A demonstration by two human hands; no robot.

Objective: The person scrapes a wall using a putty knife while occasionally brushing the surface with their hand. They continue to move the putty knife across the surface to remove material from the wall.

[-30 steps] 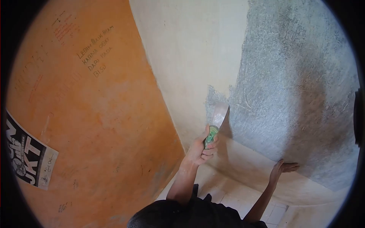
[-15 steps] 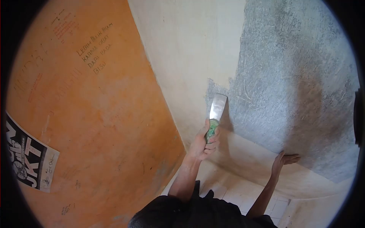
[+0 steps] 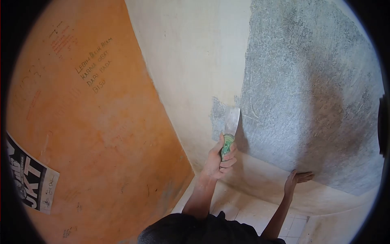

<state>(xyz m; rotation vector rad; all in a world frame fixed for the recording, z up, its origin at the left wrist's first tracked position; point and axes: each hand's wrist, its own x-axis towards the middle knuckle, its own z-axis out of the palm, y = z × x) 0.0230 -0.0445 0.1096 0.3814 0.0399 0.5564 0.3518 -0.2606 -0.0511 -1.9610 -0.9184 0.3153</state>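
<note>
My left hand is wrapped round the green handle of a putty knife, its thumb along the handle. The metal blade points up and lies against the wall, over the small grey patch beside the large grey area. Further right, my right hand rests flat with its fingers stretched out, at the lower edge of the rough grey wall area. Nothing shows in that hand.
Off-white wall surface borders the grey area. At left stands an orange wall with handwriting and a black-and-white sticker. Below are pale floor tiles. A dark shadow falls across the grey area.
The view has shifted slightly, so the walls sit lower and further left. The putty knife's blade has moved right relative to the small grey patch. My right hand stays flat at the wall.
</note>
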